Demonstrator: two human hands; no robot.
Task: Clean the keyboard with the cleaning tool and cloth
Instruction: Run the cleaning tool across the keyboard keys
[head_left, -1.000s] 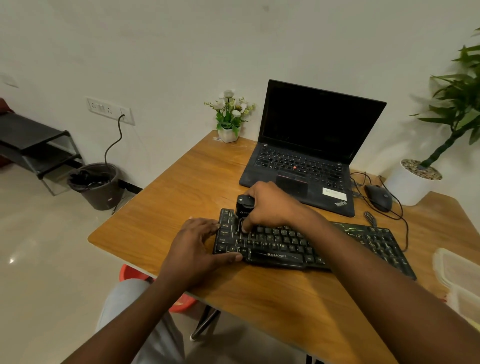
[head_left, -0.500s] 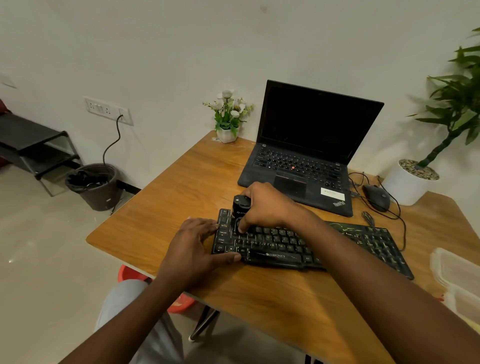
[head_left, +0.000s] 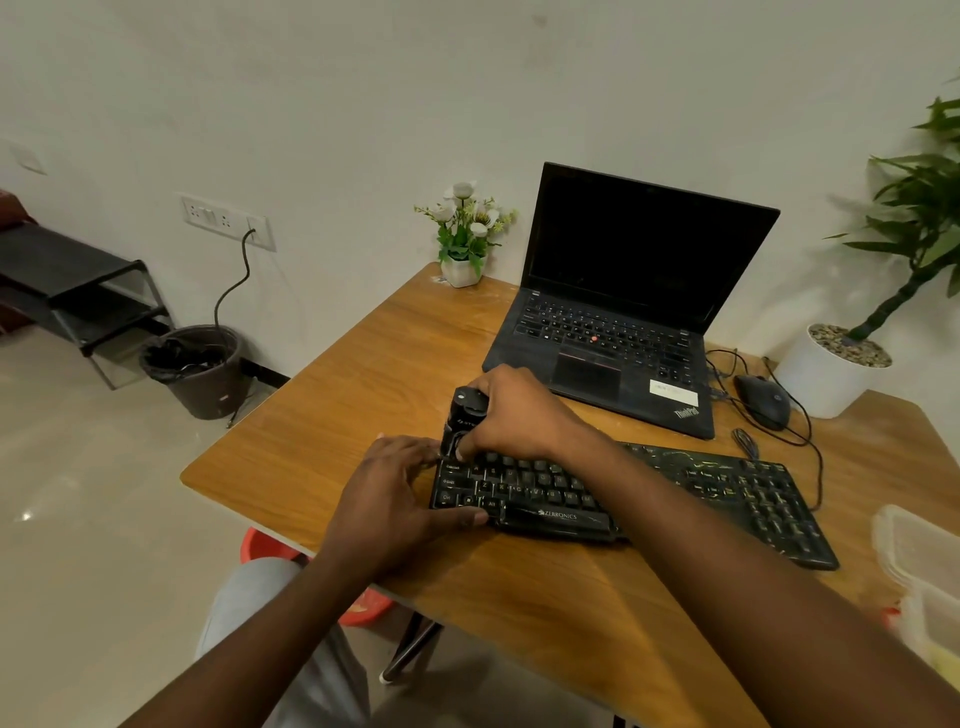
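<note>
A black Zebronics keyboard (head_left: 675, 493) lies across the wooden table (head_left: 363, 395), in front of the laptop. My right hand (head_left: 519, 415) is shut on a small black cleaning tool (head_left: 464, 415), held upright with its lower end on the keys at the keyboard's far left corner. My left hand (head_left: 395, 499) rests on the keyboard's left end, fingers on its left edge and thumb along its front edge, holding it in place. No cloth is in view.
An open black laptop (head_left: 623, 312) stands behind the keyboard. A wired mouse (head_left: 762, 400) and a white plant pot (head_left: 826, 374) sit at the back right, a small flower pot (head_left: 462, 270) at the back. Clear plastic containers (head_left: 919, 566) are at the right edge. A bin (head_left: 195, 371) stands on the floor.
My right hand has slid the cleaning tool slightly left along the top key rows towards the corner. My left hand stays on the keyboard's left end.
</note>
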